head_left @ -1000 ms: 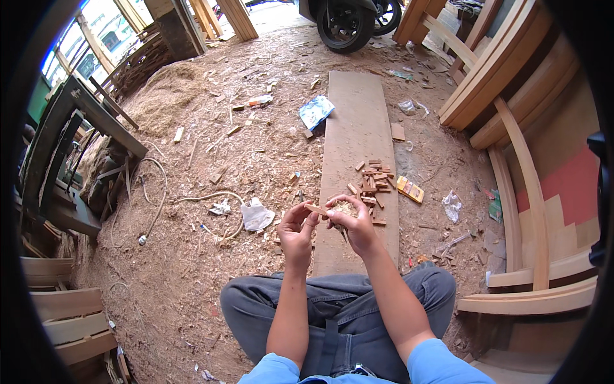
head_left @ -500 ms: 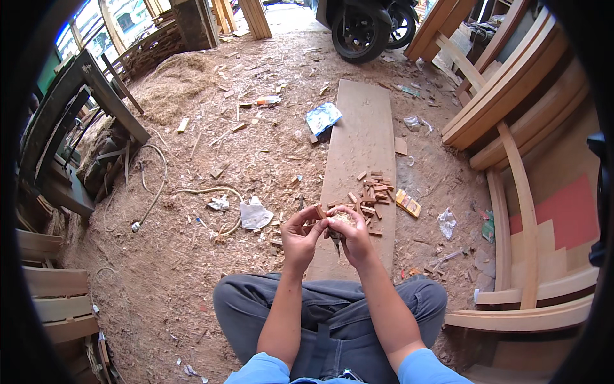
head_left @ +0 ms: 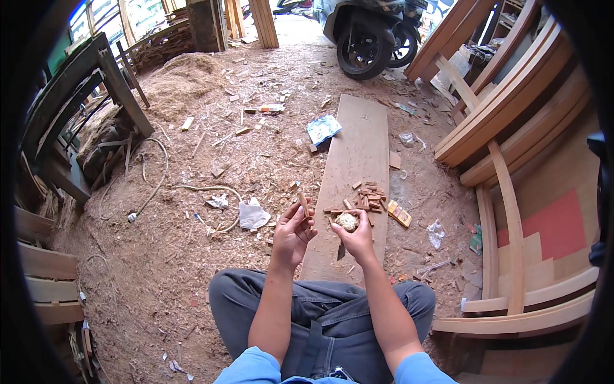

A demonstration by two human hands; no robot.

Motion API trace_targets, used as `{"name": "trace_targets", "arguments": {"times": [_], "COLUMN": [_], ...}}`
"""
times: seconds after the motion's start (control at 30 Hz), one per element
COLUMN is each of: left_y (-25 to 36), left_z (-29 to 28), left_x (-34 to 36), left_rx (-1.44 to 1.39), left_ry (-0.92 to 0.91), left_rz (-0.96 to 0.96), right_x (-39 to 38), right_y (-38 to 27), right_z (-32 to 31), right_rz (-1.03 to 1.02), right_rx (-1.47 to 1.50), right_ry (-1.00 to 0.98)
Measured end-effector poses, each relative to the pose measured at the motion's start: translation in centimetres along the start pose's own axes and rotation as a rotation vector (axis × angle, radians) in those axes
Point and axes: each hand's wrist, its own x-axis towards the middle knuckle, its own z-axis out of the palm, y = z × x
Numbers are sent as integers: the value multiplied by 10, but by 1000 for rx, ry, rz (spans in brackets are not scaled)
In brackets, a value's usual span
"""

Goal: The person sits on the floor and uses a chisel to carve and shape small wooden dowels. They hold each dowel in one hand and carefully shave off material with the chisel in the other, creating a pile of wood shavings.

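Note:
Pinched between the thumb and fingers of my left hand (head_left: 294, 232) is a small wooden block (head_left: 303, 202), tilted upward. My right hand (head_left: 356, 238) curls round a pale, rough, round clump (head_left: 347, 221); its exact kind is unclear. A dark flat blade (head_left: 341, 252) sticks out below the same hand, its handle hidden. The two hands are apart, above the near part of a long wooden board (head_left: 355, 141). Just beyond my right hand, several small reddish wooden blocks (head_left: 371, 196) lie piled on that board.
A yellow packet (head_left: 399, 214) lies beside the board's right edge. Left of my hands are a white plastic scrap (head_left: 254, 214) and a cable (head_left: 167, 160). Shavings cover the floor. Wooden frames (head_left: 511, 224) lean at the right; a motorbike (head_left: 364, 48) stands at the far end.
My hands, together earlier, have moved apart. The left has shifted left with its wooden block, the right slightly right, and the pale clump now shows more fully. The view has tilted up slightly.

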Motion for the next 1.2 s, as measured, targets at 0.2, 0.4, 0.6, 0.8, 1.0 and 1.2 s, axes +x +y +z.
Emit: {"name": "trace_targets", "arguments": {"times": [0.2,0.4,0.6,0.8,1.0,1.2], "left_y": [9,11,6,-5,-28,-40], "left_z": [5,17,24,12,-3,-6], "left_x": [-13,-21,-26,-16,-4,1], "left_rx": [-53,97,405,630,721,569], "left_ry": [-26,-43,41,152,212,161], "left_rz": [-10,28,97,138,99,-24], "right_x": [-25,-53,-49,-50,-64,-66], "right_y": [-8,13,50,16,-27,-29], "right_z": [-53,-88,-47,-59,-59,-58], "right_rz": [57,645,657,408,210,23], "right_rx": [-485,-763,-356,645,874,1193], "right_ry": [37,-441,-611,-506,-579,-545]}}
